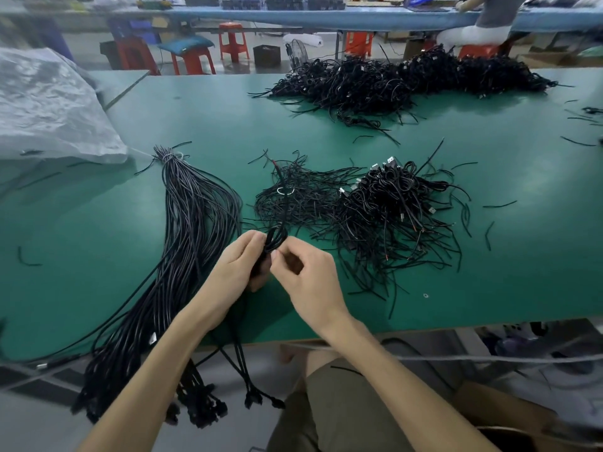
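winding a short black cable (275, 238) into a small coil looks to be the step in hand, seen from the head view; the coil sits just above the bench (98, 256), near the middle of its front edge; the left hand (238, 265) has its fingers curled round the lower part of the coil, clamped on it; the right hand (306, 278) pinches the coil's side with thumb and forefinger, though whether a tie is between them i cannot tell; the coil looks formed but not yet bound, so i'd judge the next move calls for a tie from the thin heap of ties (293, 200) just beyond the hands, wrapped round while the left hand keeps the loops from springing open; a bundle of long cables (195, 216) runs over the front edge at the left; a pile of coiled cables (391, 203) lies right of the ties; a bigger heap (391, 79) lies along the far edge; no brand, label or writing can be read anywhere.
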`<state>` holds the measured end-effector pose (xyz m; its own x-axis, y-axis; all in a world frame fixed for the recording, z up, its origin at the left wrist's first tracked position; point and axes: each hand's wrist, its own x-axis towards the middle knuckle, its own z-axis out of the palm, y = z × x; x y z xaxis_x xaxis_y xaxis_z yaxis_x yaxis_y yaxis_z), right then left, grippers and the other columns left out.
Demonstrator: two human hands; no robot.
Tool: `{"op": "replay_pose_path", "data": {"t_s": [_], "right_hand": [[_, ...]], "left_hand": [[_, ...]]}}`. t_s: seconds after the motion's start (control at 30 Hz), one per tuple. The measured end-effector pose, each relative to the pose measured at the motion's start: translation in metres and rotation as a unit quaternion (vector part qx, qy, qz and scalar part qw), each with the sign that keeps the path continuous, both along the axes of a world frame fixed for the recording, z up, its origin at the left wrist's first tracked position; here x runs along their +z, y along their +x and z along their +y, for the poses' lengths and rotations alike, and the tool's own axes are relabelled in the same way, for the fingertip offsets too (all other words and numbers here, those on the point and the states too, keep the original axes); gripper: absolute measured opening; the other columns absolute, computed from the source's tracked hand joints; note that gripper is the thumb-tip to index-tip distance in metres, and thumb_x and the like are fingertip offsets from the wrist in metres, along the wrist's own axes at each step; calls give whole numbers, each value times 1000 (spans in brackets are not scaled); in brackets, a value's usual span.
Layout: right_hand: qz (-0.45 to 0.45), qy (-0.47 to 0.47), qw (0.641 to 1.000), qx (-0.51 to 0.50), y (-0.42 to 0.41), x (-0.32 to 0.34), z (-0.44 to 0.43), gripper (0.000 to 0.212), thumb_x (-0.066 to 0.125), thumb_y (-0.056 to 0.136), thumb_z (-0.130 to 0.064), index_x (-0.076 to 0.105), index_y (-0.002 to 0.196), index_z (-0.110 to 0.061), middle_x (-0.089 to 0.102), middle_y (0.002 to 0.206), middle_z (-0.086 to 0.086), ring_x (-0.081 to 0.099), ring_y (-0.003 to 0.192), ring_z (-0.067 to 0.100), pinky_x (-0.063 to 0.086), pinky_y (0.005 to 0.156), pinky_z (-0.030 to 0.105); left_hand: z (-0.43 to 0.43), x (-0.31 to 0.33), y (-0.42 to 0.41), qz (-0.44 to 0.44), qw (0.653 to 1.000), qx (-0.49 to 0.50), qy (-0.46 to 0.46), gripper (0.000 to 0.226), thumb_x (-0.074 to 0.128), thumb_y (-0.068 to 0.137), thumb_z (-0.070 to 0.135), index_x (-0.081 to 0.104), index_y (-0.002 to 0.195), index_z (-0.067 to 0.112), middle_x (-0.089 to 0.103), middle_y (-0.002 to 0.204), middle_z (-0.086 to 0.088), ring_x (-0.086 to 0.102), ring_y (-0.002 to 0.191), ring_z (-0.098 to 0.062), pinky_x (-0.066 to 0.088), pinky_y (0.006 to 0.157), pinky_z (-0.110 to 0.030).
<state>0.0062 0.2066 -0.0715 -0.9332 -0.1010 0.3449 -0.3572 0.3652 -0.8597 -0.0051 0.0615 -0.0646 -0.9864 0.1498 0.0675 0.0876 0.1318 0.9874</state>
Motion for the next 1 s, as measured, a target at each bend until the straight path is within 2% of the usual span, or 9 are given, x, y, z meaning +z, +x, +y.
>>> {"op": "replay_pose_path", "data": {"t_s": [0.07, 0.17, 0.37, 0.47, 0.57, 0.7, 0.8, 0.93, 1.0], "right_hand": [[6, 39, 999, 7, -7, 6, 14, 28, 62, 94, -19, 51, 68, -21, 48, 59, -11, 44, 58, 10, 33, 57, 20], [3, 66, 998, 19, -13, 15, 32, 27, 63, 92, -16, 51, 69, -20, 46, 58, -11, 40, 58, 8, 33, 57, 24], [4, 48, 996, 69, -2, 28, 44, 24, 62, 93, -9, 55, 71, -16, 42, 61, -8, 35, 59, 8, 30, 56, 26], [29, 34, 996, 79, 6, 36, 40, 31, 62, 95, -10, 47, 70, -20, 41, 63, -9, 36, 60, 7, 30, 57, 23], [42, 26, 995, 87, 9, 44, 40, 25, 62, 95, -9, 52, 73, -12, 43, 63, -9, 38, 60, 7, 31, 57, 21], [64, 43, 993, 87, 8, 50, 45, 24, 62, 97, -9, 56, 76, -17, 52, 70, -13, 45, 62, 8, 35, 62, 18], [120, 67, 988, 70, 9, 54, 49, 19, 61, 97, -7, 59, 83, -20, 51, 77, -23, 49, 67, 2, 35, 66, 10], [218, 139, 966, 6, 7, 56, 51, 18, 60, 96, -9, 57, 78, -8, 44, 75, -13, 39, 68, 8, 35, 65, 19], [283, 214, 934, -36, 5, 55, 53, 20, 58, 96, -6, 57, 76, -7, 48, 72, -3, 42, 67, 15, 41, 63, 26]], "left_hand": [[-3, 11, 3, 24, 997, -18, -66, 27, 37, 111, 20, 51, 97, 2, 61, 65, 2, 52, 53, -20, 45, 52, -32], [-10, 28, 10, 19, 996, -68, -60, 26, 33, 110, 16, 49, 124, 2, 72, 86, -12, 64, 64, -37, 50, 62, -45], [-1, 44, 15, 115, 985, -115, -51, 21, 52, 101, 1, 57, 121, -2, 66, 94, -16, 61, 72, -26, 50, 63, -37], [5, 39, 9, 180, 979, -56, -82, 23, 65, 96, 16, 67, 119, 9, 61, 114, -11, 61, 106, -20, 51, 90, -36], [11, 37, 8, 237, 960, -92, -121, 35, 51, 103, 20, 63, 134, 9, 60, 137, -2, 53, 134, -18, 42, 111, -30], [20, 40, 10, 248, 961, -59, -105, 27, 49, 105, 9, 68, 125, 7, 73, 115, 0, 67, 111, -12, 49, 93, -19], [25, 44, 10, 290, 943, 0, -161, 19, 49, 106, 13, 65, 96, 9, 58, 86, 1, 55, 79, -8, 43, 71, -20], [35, 53, 12, 294, 940, 24, -169, 28, 47, 107, 16, 51, 80, 8, 47, 74, -2, 44, 66, -20, 40, 59, -34], [40, 59, 7, 219, 959, 43, -174, 25, 54, 106, 22, 58, 86, 7, 55, 66, -2, 47, 60, -18, 42, 54, -33]]}}
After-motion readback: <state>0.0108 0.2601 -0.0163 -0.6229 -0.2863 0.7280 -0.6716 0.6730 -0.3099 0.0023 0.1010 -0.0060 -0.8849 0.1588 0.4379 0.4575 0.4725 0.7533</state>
